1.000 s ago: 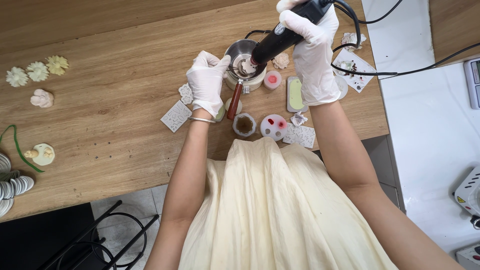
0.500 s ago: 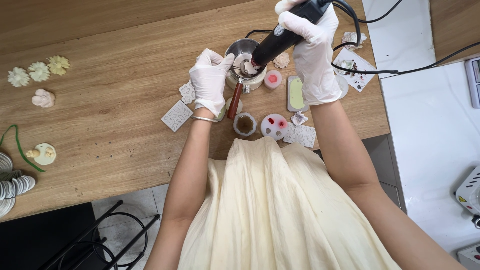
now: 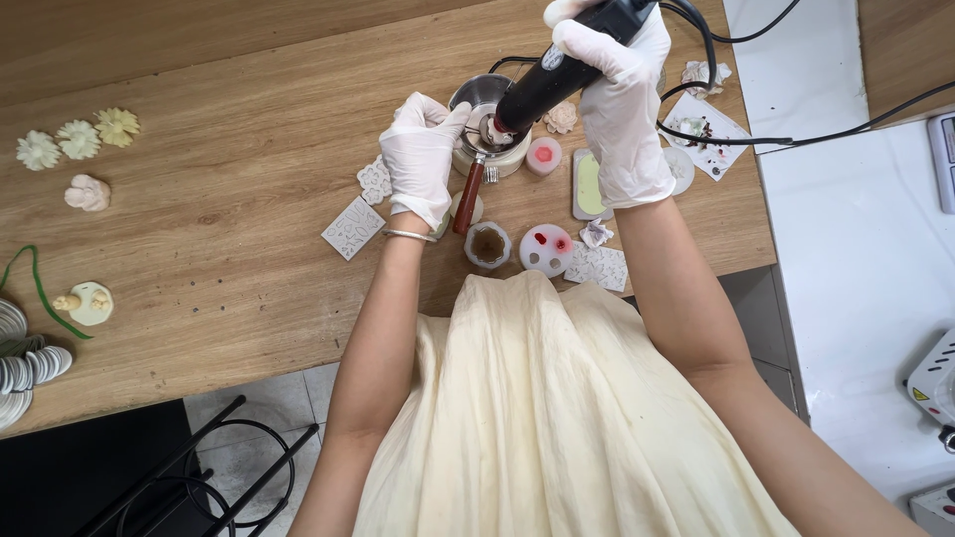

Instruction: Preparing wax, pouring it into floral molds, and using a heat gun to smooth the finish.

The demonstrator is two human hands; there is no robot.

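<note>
So the wooden worktop [image 3: 229, 199] fills most of the upper frame. Far left there's a row of three pale flower shapes [image 3: 78, 137], a pinkish shell-like piece [image 3: 88, 193] below them, and a round disc with little figures [image 3: 91, 303] next to a green cord [image 3: 40, 293]. Stacked white discs [image 3: 22, 363] sit at the left edge. Middle of the frame: patterned white tiles [image 3: 353, 228], a small jar with brown stuff [image 3: 487, 244], a round palette with red spots [image 3: 546, 249], a pink cup [image 3: 543, 155] and a green rectangular mould [image 3: 588, 185].

Three pale flower shapes [image 3: 78, 137] lie far left on the wooden table [image 3: 219, 119], well apart from a round paint palette [image 3: 546, 249].
</note>
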